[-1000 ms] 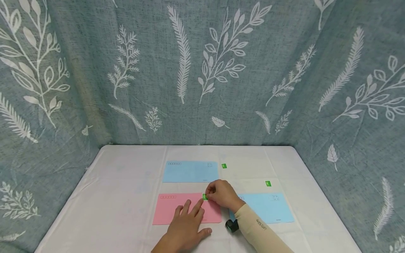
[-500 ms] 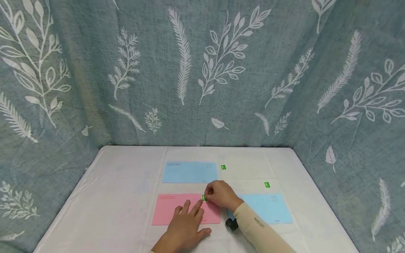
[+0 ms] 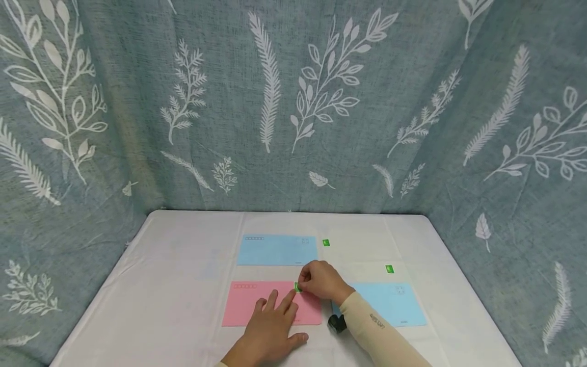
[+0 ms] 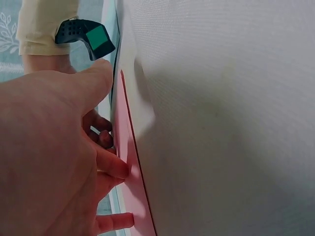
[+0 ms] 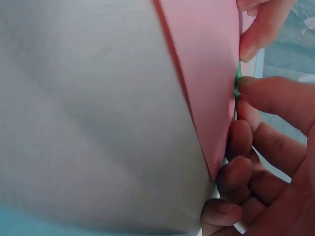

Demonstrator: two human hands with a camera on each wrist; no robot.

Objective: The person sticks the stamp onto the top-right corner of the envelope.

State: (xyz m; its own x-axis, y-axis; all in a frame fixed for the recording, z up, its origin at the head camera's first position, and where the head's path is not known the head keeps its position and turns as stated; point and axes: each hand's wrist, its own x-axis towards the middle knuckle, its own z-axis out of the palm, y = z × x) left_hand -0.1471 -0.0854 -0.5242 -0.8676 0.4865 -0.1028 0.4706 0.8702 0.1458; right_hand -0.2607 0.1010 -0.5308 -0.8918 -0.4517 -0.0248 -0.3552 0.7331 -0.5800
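Two hands at work on a pink envelope (image 3: 240,306). The left hand (image 3: 270,326) lies over it with fingers spread wide and fingertips on the paper, the forefinger reaching a green stamp (image 3: 297,287) near the envelope's far right corner. The right hand (image 3: 323,281), fingers curled, pinches that stamp between thumb and finger. One blue envelope (image 3: 275,251) lies just beyond the pink envelope, another blue envelope (image 3: 399,306) to its right; two loose stamps (image 3: 326,242) (image 3: 390,269) lie beyond and rightward of it. Markings: dark lettering on the right sleeve (image 3: 380,331) seems to begin "Lets"; the envelopes' small print is illegible.
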